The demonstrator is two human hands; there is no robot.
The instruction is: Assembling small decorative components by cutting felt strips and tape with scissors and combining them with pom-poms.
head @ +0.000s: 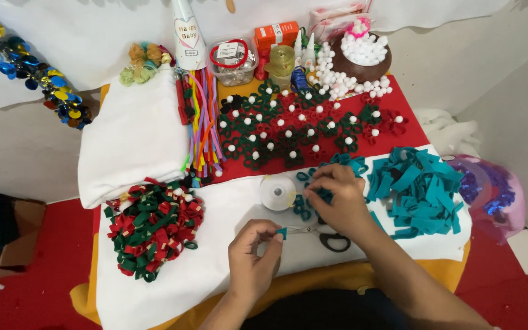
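Head view: left hand [253,252] pinches a small teal felt strip [282,233] at its fingertips, approx 6 o'clock on the table. Right hand [336,198], fingers curled, works teal loops [304,205] just right of the white tape roll [277,191]. Scissors [328,237] lie under the right wrist. Looks like strip-looping/joining stage; next move needs precise fingertip alignment w/ the loops.
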